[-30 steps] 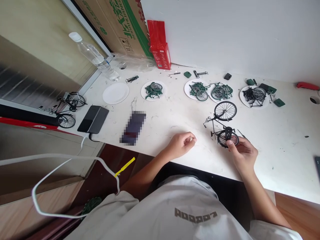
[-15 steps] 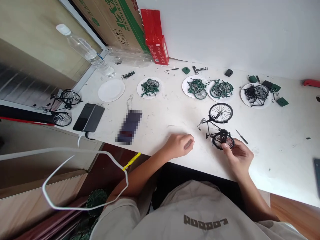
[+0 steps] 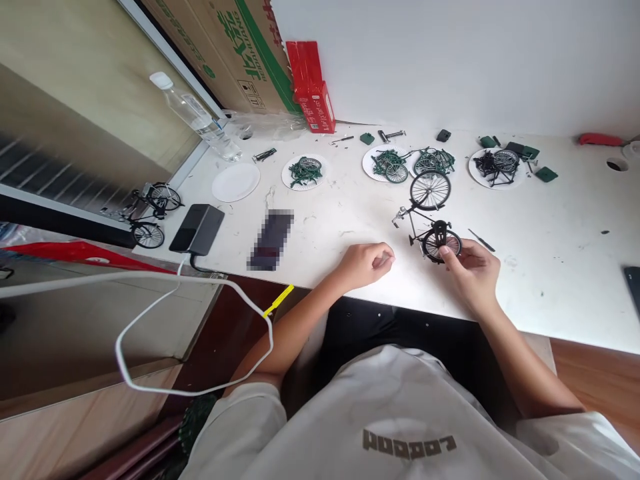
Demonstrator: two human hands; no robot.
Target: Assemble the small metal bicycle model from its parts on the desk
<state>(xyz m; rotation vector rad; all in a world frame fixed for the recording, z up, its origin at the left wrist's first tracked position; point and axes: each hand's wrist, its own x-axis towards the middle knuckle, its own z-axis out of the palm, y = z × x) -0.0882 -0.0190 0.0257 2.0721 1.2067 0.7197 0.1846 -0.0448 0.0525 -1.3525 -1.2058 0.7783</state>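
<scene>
A black miniature bicycle (image 3: 439,232) leans over the table, its front wheel pointing away and its handlebar to the left. My right hand (image 3: 473,275) pinches it at the rear wheel, with the thumb on top and the other fingers behind. My left hand (image 3: 364,265) rests on the table to the left of the bicycle, fingers curled in and nothing visible in them. Just beyond my right hand lies a small screwdriver (image 3: 481,240). Green bicycle parts (image 3: 434,160) lie on a paper plate past the front wheel.
More plates hold green parts (image 3: 306,171) and black parts (image 3: 497,163); one white plate (image 3: 236,183) is bare. At left stand another miniature bicycle (image 3: 149,233), a dark device (image 3: 197,229) and a water bottle (image 3: 197,117). A blurred-out phone-like object (image 3: 271,240) lies near the edge. A white cable (image 3: 195,392) hangs in front.
The camera view has shifted, so the table sits higher in the picture. Both hands keep their poses, and the bicycle stays in my right hand.
</scene>
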